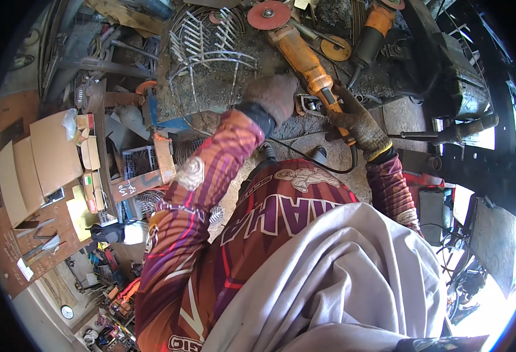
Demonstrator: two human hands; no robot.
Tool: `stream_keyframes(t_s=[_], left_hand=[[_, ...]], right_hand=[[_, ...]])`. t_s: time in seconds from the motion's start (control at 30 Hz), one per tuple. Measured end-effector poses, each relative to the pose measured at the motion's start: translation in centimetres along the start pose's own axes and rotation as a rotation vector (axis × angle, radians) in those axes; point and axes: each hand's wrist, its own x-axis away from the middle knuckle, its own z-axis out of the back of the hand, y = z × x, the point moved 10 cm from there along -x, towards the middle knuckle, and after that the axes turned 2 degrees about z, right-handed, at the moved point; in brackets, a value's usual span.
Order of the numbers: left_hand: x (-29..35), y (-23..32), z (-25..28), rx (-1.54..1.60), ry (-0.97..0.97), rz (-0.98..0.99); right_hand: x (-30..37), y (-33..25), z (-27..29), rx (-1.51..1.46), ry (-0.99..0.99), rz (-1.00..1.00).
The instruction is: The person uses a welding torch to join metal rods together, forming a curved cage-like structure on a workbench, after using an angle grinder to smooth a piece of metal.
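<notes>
Head: grinder (305,58) in right hand (365,122)

Beyond my left hand (271,97) spreads a dark, grimy worktop (257,50), a brown table (3,243) well leftward; below my right hand (360,123), pale floor (360,180); farther right, glaring daylight (501,308)

The workbench (246,79) stands before the person. On its left part sits a frame of metal rods (214,57); right of that is an angle grinder (305,57), disc end away from the person, rear end toward them. The right hand (360,120) is around that rear end, and the left hand (272,98) is just left of the grinder's body, nearer the person than the frame. A flat disc (334,51) lies between this grinder and a second grinder (375,34) farther right. Well to the left, opened cardboard (55,152) lies on a wooden table (58,249).
</notes>
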Motion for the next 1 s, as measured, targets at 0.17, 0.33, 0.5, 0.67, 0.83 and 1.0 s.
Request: stream_keyframes(t_s=[0.17,0.33,0.5,0.67,0.83,1.0], left_hand=[[1.9,-0.2,-0.6,-0.318,0.105,-0.011],[-0.3,-1.4,2.4,-0.577,0.275,-0.095],[-3.6,-3.6,0.8,-0.682,0.189,-0.01],[-6.0,-5.1,-0.5,-0.588,0.239,-0.05],[-3.2,-3.5,1.9,-0.516,0.362,-0.136],[-2.8,-2.1,1.3,-0.545,0.299,-0.138]], right_hand=[[0.1,-0.4,0.4,0.084,0.065,0.026],[1.6,-1.3,0.3,0.364,0.096,-0.074],[2.1,-1.1,0.7,0.393,0.111,-0.075],[2.4,-1.3,0.6,0.38,0.131,-0.024],[2.5,-1.0,0.7,0.343,0.106,-0.053],[2.4,-0.9,0.9,0.349,0.118,-0.068]])
